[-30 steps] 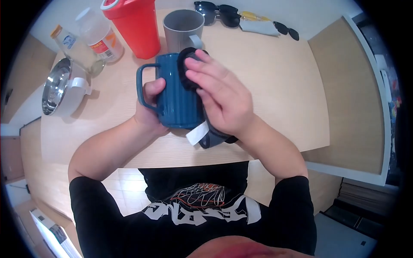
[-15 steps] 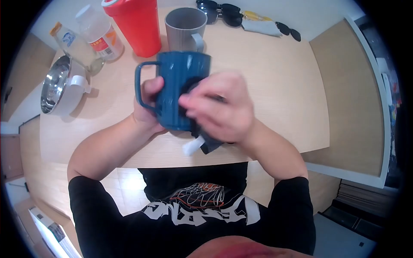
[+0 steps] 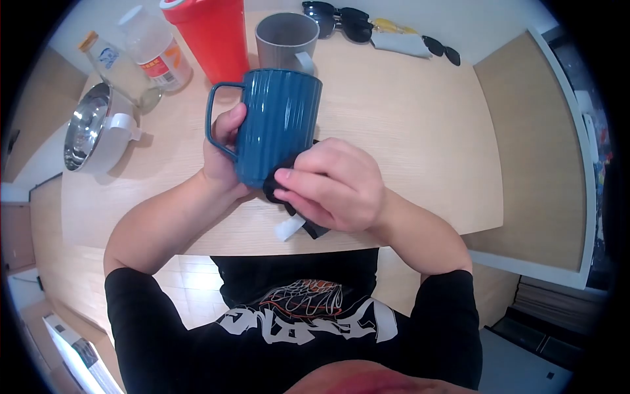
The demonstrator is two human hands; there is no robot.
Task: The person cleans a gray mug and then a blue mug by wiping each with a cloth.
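Note:
A ribbed blue mug (image 3: 279, 125) is held slightly tilted above the table, its handle to the left. My left hand (image 3: 225, 154) grips it from behind and below, with the thumb beside the handle. My right hand (image 3: 335, 187) is closed on a dark cloth (image 3: 274, 187) with a white tag (image 3: 289, 228) hanging below. The cloth touches the mug's lower right edge. Part of the cloth is hidden under the right hand.
Behind the mug stand a grey mug (image 3: 287, 46) and a red tumbler (image 3: 213, 39). A plastic bottle (image 3: 157, 56), a glass bottle (image 3: 121, 75) and a metal-lined bowl (image 3: 98, 131) are on the left. Sunglasses (image 3: 338, 23), a grey case (image 3: 401, 43) and smaller dark glasses (image 3: 441, 50) lie at the back.
My right hand and the dark cloth have moved down along the mug, from near its rim to its lower edge. The blue mug is raised a little and tilted more.

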